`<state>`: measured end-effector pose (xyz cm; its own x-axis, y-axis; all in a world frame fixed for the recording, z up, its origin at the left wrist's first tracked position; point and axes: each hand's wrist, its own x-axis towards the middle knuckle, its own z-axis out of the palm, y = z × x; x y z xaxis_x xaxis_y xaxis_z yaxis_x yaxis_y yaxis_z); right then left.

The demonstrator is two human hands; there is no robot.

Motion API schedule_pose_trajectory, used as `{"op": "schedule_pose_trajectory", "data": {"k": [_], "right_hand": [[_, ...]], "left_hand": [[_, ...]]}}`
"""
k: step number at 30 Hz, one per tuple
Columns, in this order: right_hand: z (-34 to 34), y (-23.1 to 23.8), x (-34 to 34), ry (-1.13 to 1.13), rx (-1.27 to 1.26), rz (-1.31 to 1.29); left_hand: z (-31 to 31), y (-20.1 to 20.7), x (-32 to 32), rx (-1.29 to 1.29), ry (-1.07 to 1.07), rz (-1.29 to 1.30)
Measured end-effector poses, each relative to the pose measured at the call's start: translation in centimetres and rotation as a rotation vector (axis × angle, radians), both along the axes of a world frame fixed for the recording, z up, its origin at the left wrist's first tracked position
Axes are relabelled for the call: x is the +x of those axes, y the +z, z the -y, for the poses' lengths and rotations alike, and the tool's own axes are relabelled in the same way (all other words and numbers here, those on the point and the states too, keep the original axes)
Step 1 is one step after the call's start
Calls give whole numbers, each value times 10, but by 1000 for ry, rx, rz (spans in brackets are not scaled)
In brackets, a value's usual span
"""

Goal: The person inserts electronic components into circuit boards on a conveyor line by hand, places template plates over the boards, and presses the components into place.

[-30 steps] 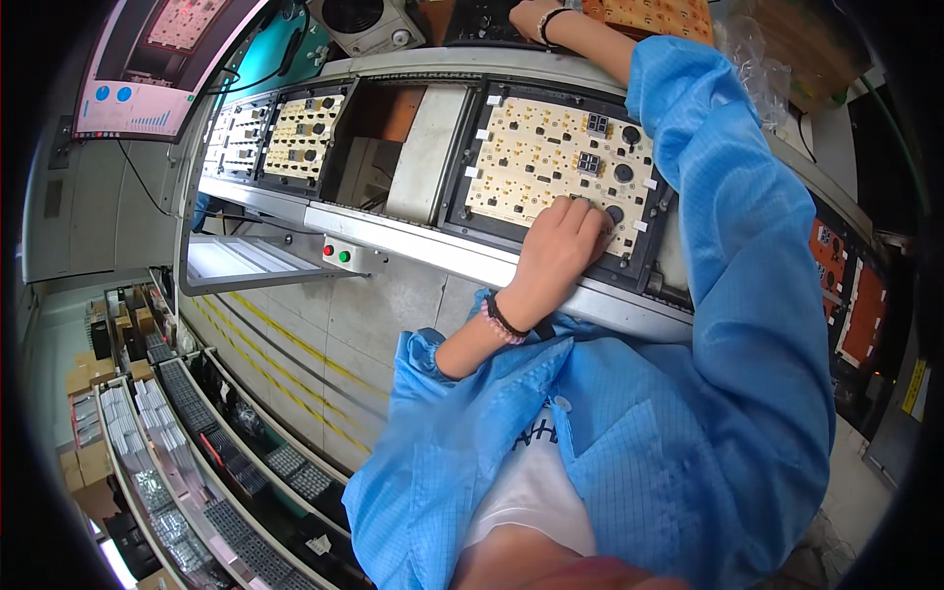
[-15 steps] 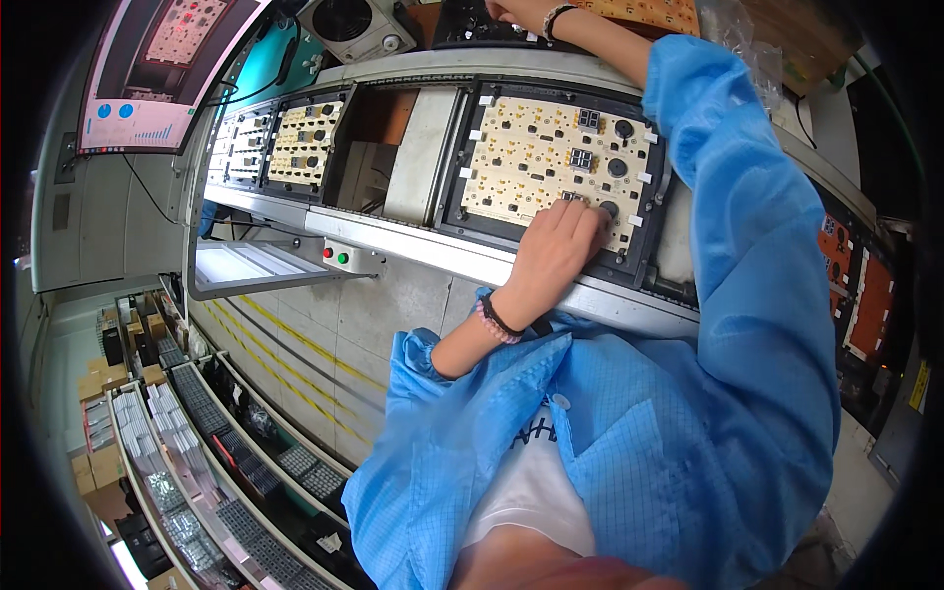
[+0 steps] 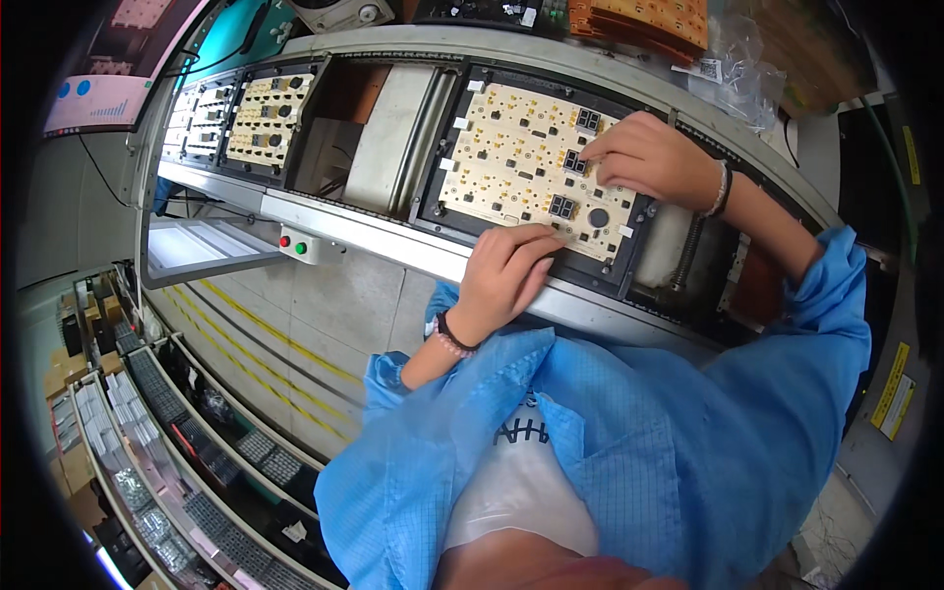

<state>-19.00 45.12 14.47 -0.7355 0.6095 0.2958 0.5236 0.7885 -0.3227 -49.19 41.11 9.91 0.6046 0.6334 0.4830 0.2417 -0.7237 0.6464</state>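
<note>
A cream circuit board (image 3: pixel 511 157) lies in a black frame (image 3: pixel 433 187) on the conveyor line. Along its right part sit three black two-digit displays, the far one (image 3: pixel 587 120), the middle one (image 3: pixel 576 161) and the near one (image 3: pixel 561 206). My right hand (image 3: pixel 654 162) reaches over the board's right side, fingers bent and tips apart at the middle display; it hides the parts beneath. A round black component (image 3: pixel 598 218) shows below it. My left hand (image 3: pixel 506 270) rests at the board's near edge, fingers loosely stretched, fingertips by the near display, nothing visible in them.
More populated boards (image 3: pixel 264 118) stand in frames farther left on the line. A box with red and green buttons (image 3: pixel 298 245) hangs at the front rail. Orange boards (image 3: pixel 644 25) and clear plastic bags (image 3: pixel 742 79) lie at the back. Parts racks (image 3: pixel 187 442) stand lower left, a monitor (image 3: pixel 118 69) upper left.
My right hand has come from the back of the line onto the board's right side. My left hand has drawn back to the near edge, uncovering the near display. The whole view has shifted.
</note>
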Motion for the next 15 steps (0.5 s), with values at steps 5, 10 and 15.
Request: {"op": "schedule_pose_trajectory", "data": {"k": [5,10,15], "right_hand": [[5,-5,6,42,52,118],[4,-4,4,75,120,187],[6,-2,6,34,-47,129]], "left_hand": [[-2,0,-6,0,-27,-25],[-2,-2,-9,-4,-22,-8],[-4,-1,-10,-3,-32,-4]]}}
